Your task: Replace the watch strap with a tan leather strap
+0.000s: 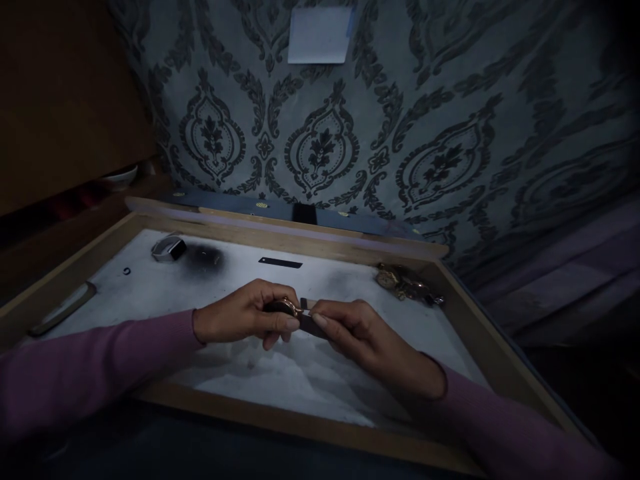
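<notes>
My left hand [250, 312] is closed around a wristwatch [284, 307] with a gold-coloured rim and a dark face. Close beside it, my right hand [367, 339] pinches a dark flat strip [313, 325] between thumb and fingers at the watch's edge. Whether the strip is a watch strap or a separate blade is unclear in the dim light. Both hands are above the white bottom of a shallow wooden-sided tray [320, 417]. Beyond them lies a dark slanted-end blade [281, 263] with a small hole.
A smartwatch [169, 248] stands at the tray's back left, near a small dark ring [127, 271]. Several gold-toned watches [407, 283] are heaped in the back right corner. A curved strip [65, 312] rests along the left side. Patterned wallpaper [320, 147] rises behind.
</notes>
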Demonstrator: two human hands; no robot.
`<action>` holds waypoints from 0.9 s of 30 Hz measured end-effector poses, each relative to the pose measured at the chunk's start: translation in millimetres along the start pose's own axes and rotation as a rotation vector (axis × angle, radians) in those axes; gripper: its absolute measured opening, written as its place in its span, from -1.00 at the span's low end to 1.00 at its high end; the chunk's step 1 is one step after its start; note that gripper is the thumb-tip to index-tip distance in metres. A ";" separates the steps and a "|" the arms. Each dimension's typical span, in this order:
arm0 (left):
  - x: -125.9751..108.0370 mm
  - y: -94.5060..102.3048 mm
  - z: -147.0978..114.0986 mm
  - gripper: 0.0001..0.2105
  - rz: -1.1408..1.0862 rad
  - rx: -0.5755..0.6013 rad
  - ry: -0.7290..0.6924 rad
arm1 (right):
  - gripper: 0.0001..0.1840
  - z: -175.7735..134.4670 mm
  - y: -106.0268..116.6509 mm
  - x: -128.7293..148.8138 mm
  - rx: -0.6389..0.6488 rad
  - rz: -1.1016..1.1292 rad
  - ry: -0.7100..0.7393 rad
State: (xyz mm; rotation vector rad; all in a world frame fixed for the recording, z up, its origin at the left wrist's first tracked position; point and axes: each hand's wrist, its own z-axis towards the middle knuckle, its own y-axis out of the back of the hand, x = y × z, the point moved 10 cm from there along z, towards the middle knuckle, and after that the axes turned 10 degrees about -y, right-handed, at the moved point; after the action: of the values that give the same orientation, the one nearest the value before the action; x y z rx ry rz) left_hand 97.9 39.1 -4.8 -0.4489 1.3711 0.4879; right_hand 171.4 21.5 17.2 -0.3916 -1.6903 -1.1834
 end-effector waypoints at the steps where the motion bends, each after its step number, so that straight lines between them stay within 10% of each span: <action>1: -0.6 0.4 0.0 -0.83 0.020 -0.003 0.001 | -0.56 -0.3 0.4 1.1 -0.015 -0.031 0.009; 27: 3.3 6.7 1.6 -0.81 0.063 -0.094 0.015 | -0.64 -2.5 6.7 7.0 -0.167 -0.198 0.039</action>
State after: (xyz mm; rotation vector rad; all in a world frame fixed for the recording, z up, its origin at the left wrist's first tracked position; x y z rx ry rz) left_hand 95.9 45.7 -8.0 -0.4881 1.3840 0.6036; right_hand 174.3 20.8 26.8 -0.3060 -1.6303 -1.4749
